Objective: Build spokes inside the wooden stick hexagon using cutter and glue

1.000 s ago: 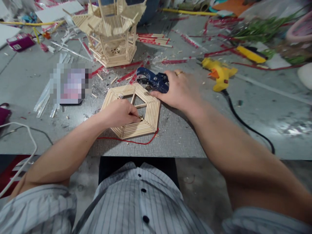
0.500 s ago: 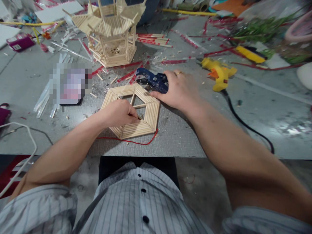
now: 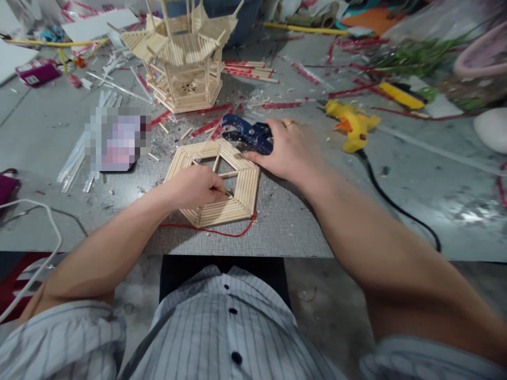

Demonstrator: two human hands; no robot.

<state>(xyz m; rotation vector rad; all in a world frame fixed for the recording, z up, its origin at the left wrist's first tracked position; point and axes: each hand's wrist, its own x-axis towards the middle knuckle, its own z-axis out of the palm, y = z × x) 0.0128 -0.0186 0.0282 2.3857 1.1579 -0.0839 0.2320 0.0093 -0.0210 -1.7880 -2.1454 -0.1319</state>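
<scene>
Hexagonal frame [image 3: 225, 210] of pale sticks is laid flat near the middle of the desk's [image 3: 293, 229] front edge, its lower side turned toward that edge. By the left hand [image 3: 198, 183], the nearer of the two, its left part is covered; the fingertips are brought down at the lower rim of the central opening. Those fingers are drawn narrow together, but whether anything is pinched between them cannot be told. Just beyond the frame's upper right side, a blue cutter [image 3: 253, 136] is gripped at its handles by the right hand [image 3: 291, 150], its long axis set roughly along the front edge, its head pointed left. Whether the frame is touched by the right thumb cannot be made out.

The frame is built of thin sticks set side by side in six bands, seams marked at the corners, the opening crossed by slender spokes. Along its lower side a red cord [image 3: 233, 235] is strung. Toward the desk's right edge a yellow glue gun [image 3: 354, 124] is laid; toward the back edge a tiered stick model [image 3: 186, 47] is stood, with red wrapper scraps [image 3: 281, 105] strewn nearby.
</scene>
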